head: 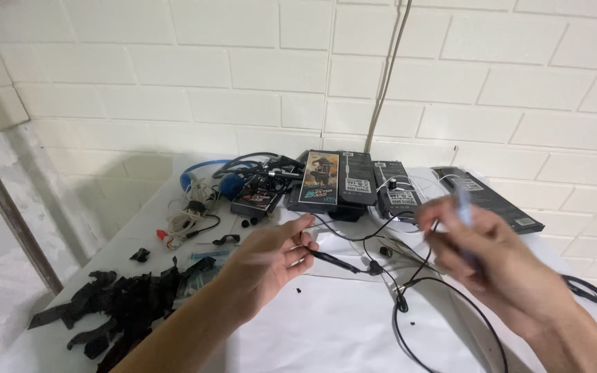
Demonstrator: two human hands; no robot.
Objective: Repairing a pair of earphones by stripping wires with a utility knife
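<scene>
— Black, thin and rubbery: that is the earphone cable I see at the middle of the frame, looping over the white tablecloth. What has my left hand got?

— Its fingertips are pinched on the cable's slim in-line stick, palm turned up. And the right hand?

— Blurred at centre right. I see its fingers curled round something pale and narrow, with the cable running up to them; I cannot tell how tightly they close.

— Anything else about?

— I count flat dark boxes in a row against the white brick wall, a blue headset at upper left, and crumpled black scraps heaped at lower left.
</scene>
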